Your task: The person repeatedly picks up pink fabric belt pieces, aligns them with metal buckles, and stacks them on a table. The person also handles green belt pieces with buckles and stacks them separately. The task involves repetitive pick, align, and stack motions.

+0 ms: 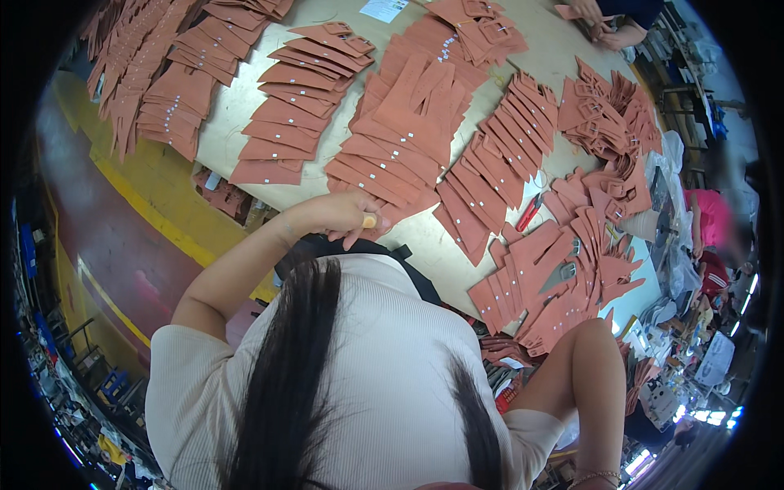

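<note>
My left hand (pixel 339 214) is at the table's near edge, fingers curled. A small yellow-tan rounded piece (pixel 369 220) shows at its fingertips; whether it is gripped or worn on a finger I cannot tell. Just beyond lies a fanned stack of reddish-brown leather-like pieces (pixel 384 167) with small white tags, its lowest pieces by my fingers. My right arm (pixel 592 392) is bent back along my right side, a bracelet at the wrist. The right hand itself lies outside the picture.
More tagged stacks (pixel 298 102) cover the pale table (pixel 318 175). Buckled strap pieces (pixel 600 114) are heaped at the right, near a red-handled tool (pixel 529 214). Another person's hands (pixel 608 33) hold a piece at the far right. Yellow lines mark the floor (pixel 135 200) at left.
</note>
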